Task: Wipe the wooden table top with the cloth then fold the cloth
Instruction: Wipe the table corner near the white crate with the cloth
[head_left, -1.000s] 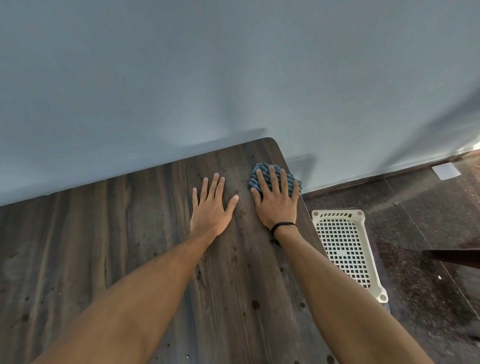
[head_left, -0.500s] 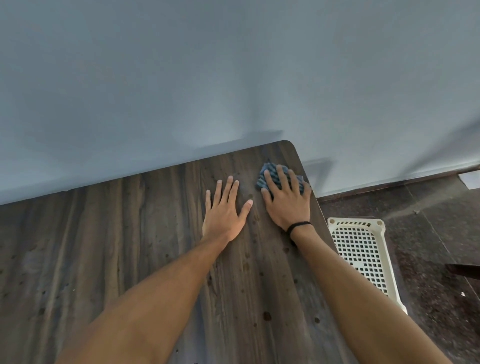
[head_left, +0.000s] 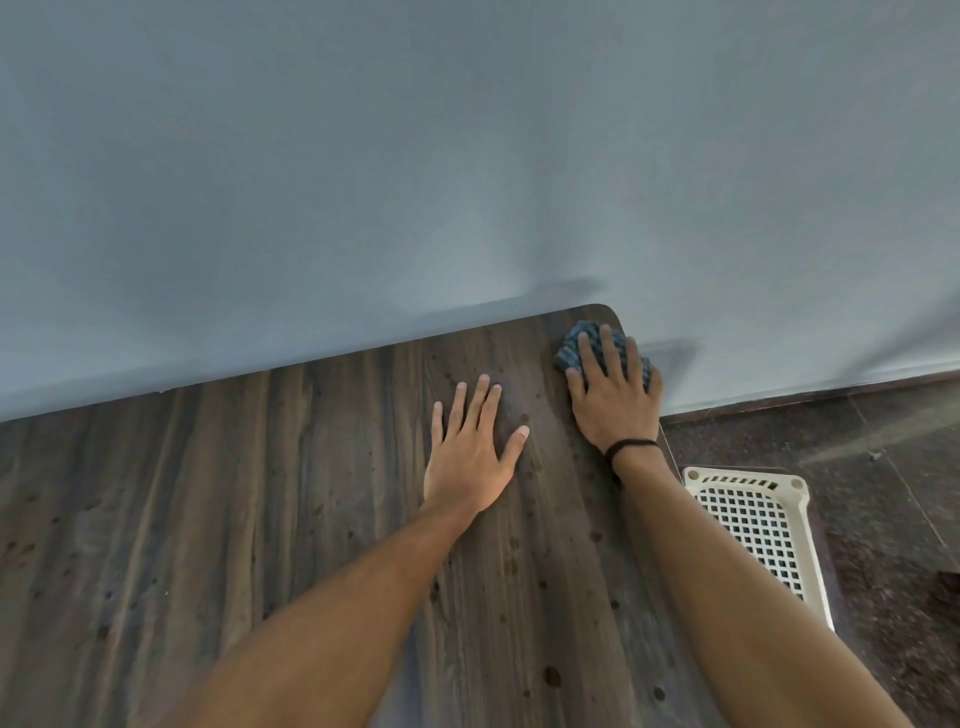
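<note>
Wiping step: my right grip (head_left: 613, 400), fingers spread, presses the apparently bunched cloth (head_left: 574, 340) at the bench (head_left: 311, 519) corner. My left grip (head_left: 475, 457) rests flat, spread. Next: sweep inward across the spots.

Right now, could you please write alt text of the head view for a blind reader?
A person's right hand presses a blue cloth onto the far right corner of a dark wooden table; the left hand rests flat on the wood beside it.

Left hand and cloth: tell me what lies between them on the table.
Head view: only bare, speckled table top separates the left hand from the cloth.
</note>
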